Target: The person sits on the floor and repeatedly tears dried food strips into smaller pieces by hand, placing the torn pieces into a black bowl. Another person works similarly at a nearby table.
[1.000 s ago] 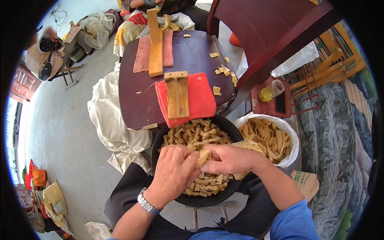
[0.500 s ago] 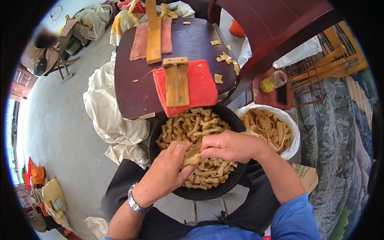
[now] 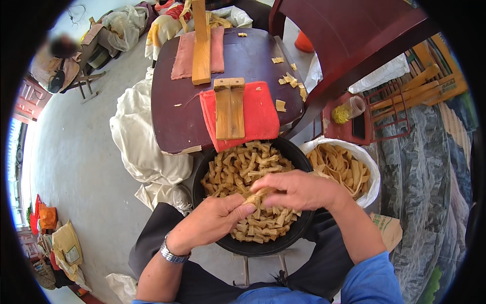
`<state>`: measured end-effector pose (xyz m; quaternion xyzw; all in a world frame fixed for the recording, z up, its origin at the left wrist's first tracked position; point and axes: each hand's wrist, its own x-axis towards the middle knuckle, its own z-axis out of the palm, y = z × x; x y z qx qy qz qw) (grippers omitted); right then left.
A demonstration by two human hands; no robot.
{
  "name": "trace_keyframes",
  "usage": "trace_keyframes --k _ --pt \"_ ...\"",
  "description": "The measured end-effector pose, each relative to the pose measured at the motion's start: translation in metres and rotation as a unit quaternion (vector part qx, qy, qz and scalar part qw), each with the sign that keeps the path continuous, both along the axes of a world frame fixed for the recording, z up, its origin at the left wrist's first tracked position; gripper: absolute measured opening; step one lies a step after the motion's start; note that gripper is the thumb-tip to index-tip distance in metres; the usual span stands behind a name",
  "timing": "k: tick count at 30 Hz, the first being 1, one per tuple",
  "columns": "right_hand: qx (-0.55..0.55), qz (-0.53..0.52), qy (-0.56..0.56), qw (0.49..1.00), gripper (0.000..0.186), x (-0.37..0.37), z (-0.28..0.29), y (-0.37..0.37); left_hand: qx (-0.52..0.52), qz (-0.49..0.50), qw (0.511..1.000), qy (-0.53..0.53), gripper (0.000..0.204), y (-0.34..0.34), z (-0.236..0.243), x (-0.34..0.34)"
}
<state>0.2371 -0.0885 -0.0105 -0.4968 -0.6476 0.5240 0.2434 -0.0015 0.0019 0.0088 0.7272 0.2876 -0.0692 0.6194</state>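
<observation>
Over a round black basin (image 3: 253, 251) heaped with knotted yellow-brown strips (image 3: 248, 164) that look like tofu skin, my left hand (image 3: 213, 221) pinches one tofu skin knot (image 3: 258, 197) between thumb and fingers. A silver watch (image 3: 172, 251) circles that wrist. My right hand (image 3: 302, 190) comes in from the right, its fingers bent around the same knot's other end and slightly smeared by motion. Just right of the basin, a white bag (image 3: 373, 188) holds loose flat strips (image 3: 340, 168) of the same colour.
Beyond the basin stands a dark red chair (image 3: 172, 119) carrying a red cloth (image 3: 263, 121), a wooden block (image 3: 230, 114), a wooden bar (image 3: 201, 55) and strip scraps. White cloth (image 3: 142, 142) drapes on its left. A clear jar (image 3: 349, 110) rests on a red stool at right.
Both hands have turned the strip over the basin. The right hand's fist has loosened, with its fingers more stretched, and the piece between the hands is now a more compact knot.
</observation>
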Motion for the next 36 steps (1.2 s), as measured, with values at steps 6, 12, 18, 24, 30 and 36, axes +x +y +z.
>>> trace_keyframes --k 6,12,18,24,30,36 --pt "0.005 0.030 -0.082 0.996 0.035 -0.022 0.011 -0.012 0.010 -0.049 0.999 0.018 0.035 -0.003 -0.008 0.000" --pt "-0.103 0.073 -0.057 0.990 0.033 -0.006 0.020 -0.020 -0.033 -0.099 0.994 -0.027 0.036 0.002 0.001 -0.008" --pt "-0.102 0.053 -0.031 0.993 0.037 0.004 0.034 -0.015 -0.025 -0.080 0.996 -0.024 0.038 0.012 0.012 -0.004" --pt "-0.033 -0.155 -0.003 0.987 0.025 0.006 0.030 0.015 -0.018 0.151 0.986 -0.065 0.032 0.034 0.017 0.012" --pt "0.166 -0.284 -0.073 0.941 0.023 0.019 0.006 0.068 0.039 0.308 0.934 -0.178 0.022 0.075 0.002 0.051" --pt "0.171 -0.313 -0.228 0.906 0.036 0.018 0.002 0.093 0.141 0.325 0.925 -0.139 0.017 0.096 -0.018 0.060"
